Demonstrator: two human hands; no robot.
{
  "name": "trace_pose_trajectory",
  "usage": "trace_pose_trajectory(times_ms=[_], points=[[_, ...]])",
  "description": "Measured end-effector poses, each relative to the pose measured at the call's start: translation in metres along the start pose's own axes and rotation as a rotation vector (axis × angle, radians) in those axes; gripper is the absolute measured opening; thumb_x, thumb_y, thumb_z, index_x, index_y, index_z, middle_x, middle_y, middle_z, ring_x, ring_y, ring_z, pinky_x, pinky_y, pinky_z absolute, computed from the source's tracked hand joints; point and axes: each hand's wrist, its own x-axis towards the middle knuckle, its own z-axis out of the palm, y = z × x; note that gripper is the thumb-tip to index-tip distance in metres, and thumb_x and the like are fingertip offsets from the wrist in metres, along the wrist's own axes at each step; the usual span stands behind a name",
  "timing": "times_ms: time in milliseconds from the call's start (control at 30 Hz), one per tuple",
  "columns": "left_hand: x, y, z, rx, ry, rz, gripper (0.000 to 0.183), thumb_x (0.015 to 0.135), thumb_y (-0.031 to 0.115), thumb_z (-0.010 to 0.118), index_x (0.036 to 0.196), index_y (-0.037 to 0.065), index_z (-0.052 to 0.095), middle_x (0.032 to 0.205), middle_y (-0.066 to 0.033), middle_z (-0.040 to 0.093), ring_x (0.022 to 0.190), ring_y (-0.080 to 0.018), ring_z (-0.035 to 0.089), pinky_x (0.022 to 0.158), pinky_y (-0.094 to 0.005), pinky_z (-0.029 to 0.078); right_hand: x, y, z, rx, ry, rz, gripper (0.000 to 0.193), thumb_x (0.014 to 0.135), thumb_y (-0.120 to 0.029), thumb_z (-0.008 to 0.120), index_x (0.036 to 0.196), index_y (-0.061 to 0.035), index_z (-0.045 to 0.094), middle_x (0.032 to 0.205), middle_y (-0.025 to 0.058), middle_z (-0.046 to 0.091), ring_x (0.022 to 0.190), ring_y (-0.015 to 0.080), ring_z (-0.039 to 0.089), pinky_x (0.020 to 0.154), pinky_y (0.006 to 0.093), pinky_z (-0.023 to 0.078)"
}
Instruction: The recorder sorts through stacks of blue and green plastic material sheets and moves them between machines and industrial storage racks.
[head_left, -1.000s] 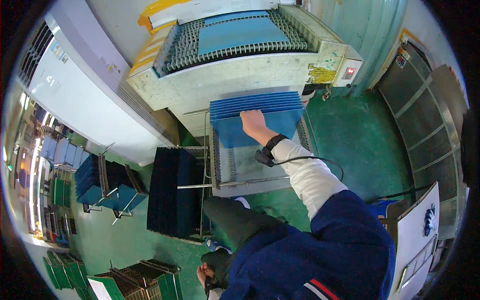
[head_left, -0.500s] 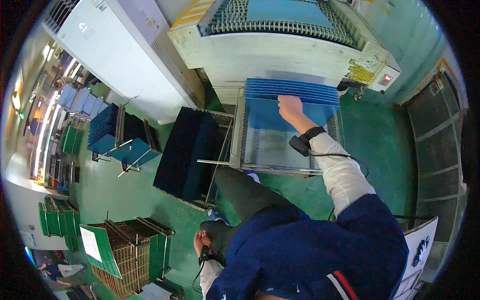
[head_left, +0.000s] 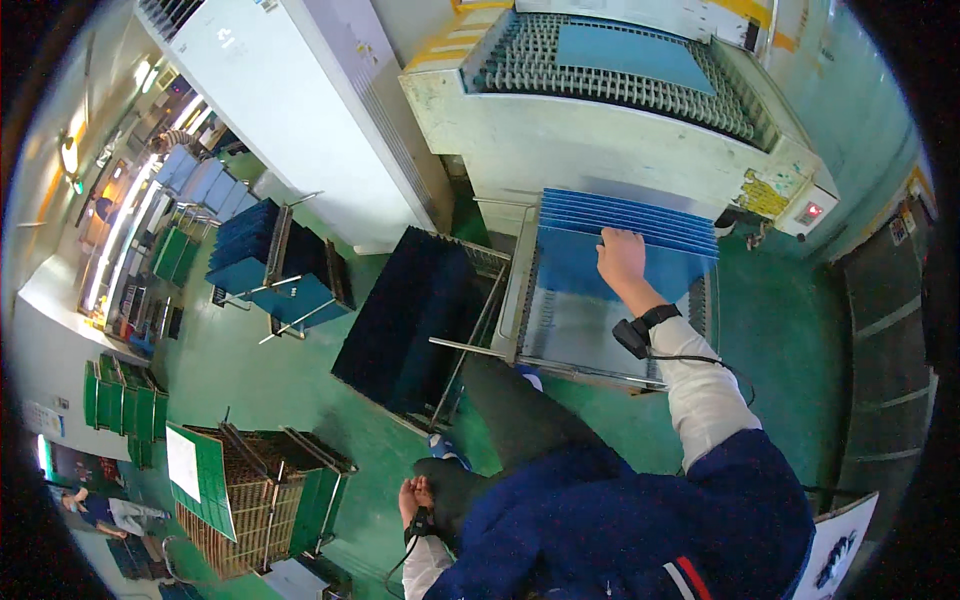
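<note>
My right hand [head_left: 622, 258] is closed at the top edge of the front blue panel [head_left: 572, 262], its fingers bent over that edge. This panel stands in a metal rack [head_left: 590, 372] in front of me. Several more blue panels [head_left: 625, 212] stand upright in a row behind it, slightly spaced. My left hand [head_left: 415, 497] hangs low beside my leg, fingers curled in and nothing visible in them. Both wrists wear a black strap with a cable.
Beyond the rack is a pale machine [head_left: 590, 135] with a roller bed carrying a flat blue panel [head_left: 635, 57]. A rack of dark panels [head_left: 410, 320] stands left of mine. Farther left are another panel rack [head_left: 270, 265], a white cabinet [head_left: 290, 110] and a green-sided rack [head_left: 250, 490].
The whole view has shifted, so the machine and racks sit lower and more to the right. My right hand stays at the front panel's top edge. My left hand remains by my leg.
</note>
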Motion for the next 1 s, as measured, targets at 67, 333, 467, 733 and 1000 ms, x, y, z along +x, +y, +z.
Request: trace_pose_trajectory(times_ms=[67,333,467,733,1000], points=[[-0.006,0.004,0.010,-0.069,-0.132,-0.165,0.022,0.089,0.023,0.044,0.078,0.005,0.046,0.074,-0.0098,0.054,0.073,-0.0250,0.056,0.065,-0.0315,0.052,-0.001,0.002,-0.004,-0.029,-0.028,0.040,0.016,0.072,-0.017,0.061,0.083,-0.0079,0.055,0.083,0.0079,0.059,0.084,0.0243,0.055,0.075,0.0389,0.038],[-0.006,0.002,0.008,0.104,0.141,-0.116,0.023,0.090,0.025,0.042,0.080,0.005,0.046,0.077,-0.0097,0.055,0.073,-0.0247,0.057,0.064,-0.0307,0.051,-0.004,-0.005,-0.003,0.026,0.090,-0.007,0.018,0.069,-0.016,0.062,0.082,-0.0082,0.054,0.083,0.0074,0.058,0.084,0.0244,0.053,0.076,0.0394,0.037],[-0.005,0.004,0.008,0.086,0.030,-0.041,0.024,0.089,0.026,0.043,0.088,0.003,0.048,0.084,-0.0116,0.058,0.075,-0.0235,0.058,0.065,-0.0301,0.051,-0.004,-0.002,0.001,0.055,0.099,0.012,0.017,0.069,-0.016,0.061,0.082,-0.0084,0.053,0.082,0.0068,0.057,0.083,0.0247,0.053,0.076,0.0403,0.037],[0.014,0.007,-0.018,0.055,-0.134,-0.211,0.032,0.089,0.033,0.041,0.096,0.004,0.052,0.093,-0.0133,0.059,0.083,-0.0232,0.057,0.070,-0.0326,0.050,-0.004,-0.001,-0.003,0.045,0.120,0.000,0.017,0.067,-0.015,0.062,0.081,-0.0074,0.054,0.079,0.0086,0.057,0.079,0.0264,0.053,0.071,0.0393,0.037],[-0.009,0.003,0.023,0.276,0.125,-0.045,0.029,0.091,0.029,0.037,0.091,0.005,0.053,0.090,-0.0140,0.057,0.079,-0.0201,0.056,0.065,-0.0313,0.047,-0.008,0.007,0.000,0.055,0.134,0.012,0.016,0.069,-0.016,0.060,0.080,-0.0076,0.054,0.081,0.0085,0.058,0.081,0.0257,0.053,0.073,0.0396,0.037]])
